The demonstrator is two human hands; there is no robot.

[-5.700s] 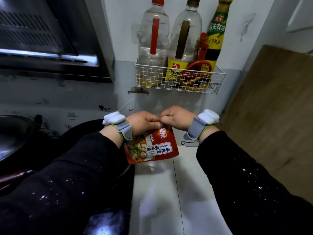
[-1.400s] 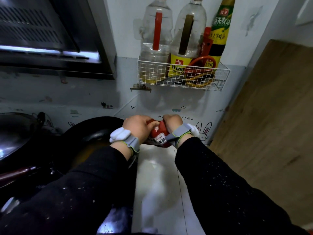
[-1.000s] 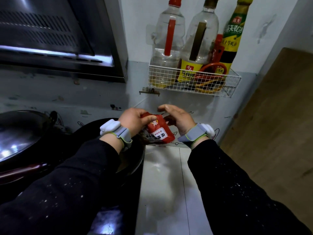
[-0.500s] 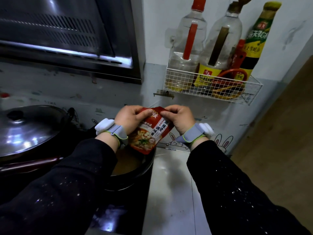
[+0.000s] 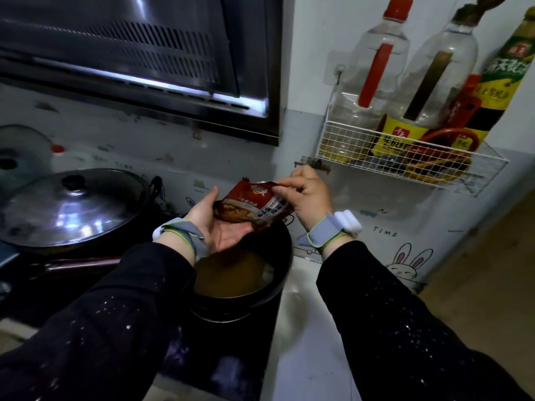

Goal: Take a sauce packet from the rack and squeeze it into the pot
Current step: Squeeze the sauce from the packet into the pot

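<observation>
- Nearest the camera, two dark speckled sleeves reach forward over the white desk [image 5: 304, 351] and the stove edge; each wrist wears a grey band.
- Under the hands stands the black pot [image 5: 278, 273], open, with a brownish liquid inside; its near rim is partly covered by the left sleeve.
- The left hand [image 5: 215, 227] lies palm up over the pot, its fingers [image 5: 207, 202] loosely spread, cupping the lower end of the red sauce packet [image 5: 254, 205] rather than clamping it.
- The right hand [image 5: 311, 199] pinches the packet's upper right corner, thumb and fingers [image 5: 279, 192] closed on the foil.
- The packet hangs above the far side of the pot, its long axis sloping from the right hand's pinch, high on the right, down and leftward into the left palm. The right hand holds the upper end, so squeezing would likely press from there toward the low end.
- Whether the packet is torn open, and at which edge, I cannot tell; the low end is hidden in the left palm, and no sauce shows coming out.
- To the left sits a lidded wok [image 5: 72, 206], well apart from the packet.
- Farthest back, the white wire rack [image 5: 405, 157] hangs on the wall with bottles [image 5: 373, 91] in it; what lies on its floor is too blurred to name.
</observation>
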